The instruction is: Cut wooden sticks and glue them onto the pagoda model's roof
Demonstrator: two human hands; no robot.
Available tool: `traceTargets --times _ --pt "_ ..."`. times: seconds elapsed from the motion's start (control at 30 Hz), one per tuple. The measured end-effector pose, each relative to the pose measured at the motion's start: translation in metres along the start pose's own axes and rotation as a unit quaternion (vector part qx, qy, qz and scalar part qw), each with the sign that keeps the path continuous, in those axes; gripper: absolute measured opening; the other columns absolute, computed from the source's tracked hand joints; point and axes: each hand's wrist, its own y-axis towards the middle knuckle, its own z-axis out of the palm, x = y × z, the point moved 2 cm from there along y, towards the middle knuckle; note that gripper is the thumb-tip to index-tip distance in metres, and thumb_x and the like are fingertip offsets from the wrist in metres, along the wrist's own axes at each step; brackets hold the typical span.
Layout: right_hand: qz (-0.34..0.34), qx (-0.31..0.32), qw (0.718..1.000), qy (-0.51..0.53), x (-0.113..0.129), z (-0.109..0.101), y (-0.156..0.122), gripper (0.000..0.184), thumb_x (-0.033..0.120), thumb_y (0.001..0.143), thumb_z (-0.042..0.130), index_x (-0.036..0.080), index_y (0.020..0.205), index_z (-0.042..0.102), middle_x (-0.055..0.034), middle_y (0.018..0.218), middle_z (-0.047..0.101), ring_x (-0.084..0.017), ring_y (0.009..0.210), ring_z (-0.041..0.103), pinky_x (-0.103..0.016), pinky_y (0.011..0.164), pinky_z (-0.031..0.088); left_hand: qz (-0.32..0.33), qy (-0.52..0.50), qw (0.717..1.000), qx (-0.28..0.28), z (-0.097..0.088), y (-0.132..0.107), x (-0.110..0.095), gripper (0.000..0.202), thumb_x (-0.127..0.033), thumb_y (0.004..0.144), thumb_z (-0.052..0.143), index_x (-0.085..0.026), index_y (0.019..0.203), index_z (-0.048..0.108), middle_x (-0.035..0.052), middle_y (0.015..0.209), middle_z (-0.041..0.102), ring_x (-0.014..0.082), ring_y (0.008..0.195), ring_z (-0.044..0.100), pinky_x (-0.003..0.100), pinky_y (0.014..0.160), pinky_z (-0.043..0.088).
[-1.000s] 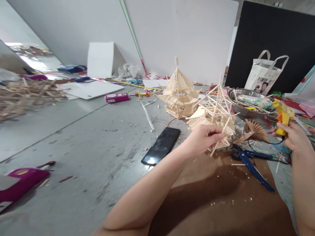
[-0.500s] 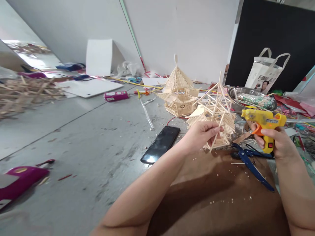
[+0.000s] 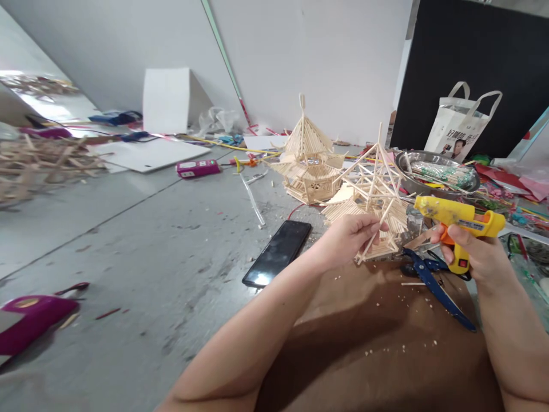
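My left hand pinches a thin wooden stick that slants up to the right, just in front of an open stick-frame model. My right hand grips a yellow glue gun by its handle, nozzle pointing left toward the stick, a short gap away. Behind the frame stands a finished stick pagoda. Blue-handled pliers lie on the brown board below my hands.
A black phone lies on the grey floor left of my hand. A metal bowl of sticks and a white bag sit at back right. A pink box, white boards and a heap of sticks lie at left.
My right hand has brought the glue gun from the far right in toward the stick and levelled its nozzle leftward. My left hand has kept hold of the stick.
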Motion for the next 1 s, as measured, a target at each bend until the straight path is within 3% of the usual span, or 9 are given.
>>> traceTargets --times 0.4,1.0 --pt "0.021 0.008 0.999 -0.049 0.0032 -0.0001 -0.0027 0.023 0.042 0.072 0.059 0.019 0.068 0.058 0.0008 0.060 0.057 -0.006 0.040 0.045 -0.022 0.037 0.033 0.054 0.102 0.993 -0.003 -0.0004 -0.0021 -0.0066 0.025 -0.025 0.084 0.037 -0.011 0.084 0.057 -0.0033 0.053 0.048 0.0042 0.047 0.039 0.017 0.047 0.035" --pt "0.028 -0.010 0.997 -0.074 -0.0002 -0.0039 -0.0020 0.022 0.044 0.070 0.059 0.022 0.067 0.057 0.0017 0.052 0.054 -0.009 0.038 0.044 -0.023 0.035 0.033 0.068 0.106 0.992 -0.016 -0.0009 -0.0023 -0.0047 0.024 -0.026 0.084 0.037 -0.012 0.083 0.057 -0.0022 0.056 0.050 0.0046 0.049 0.041 0.017 0.048 0.035"
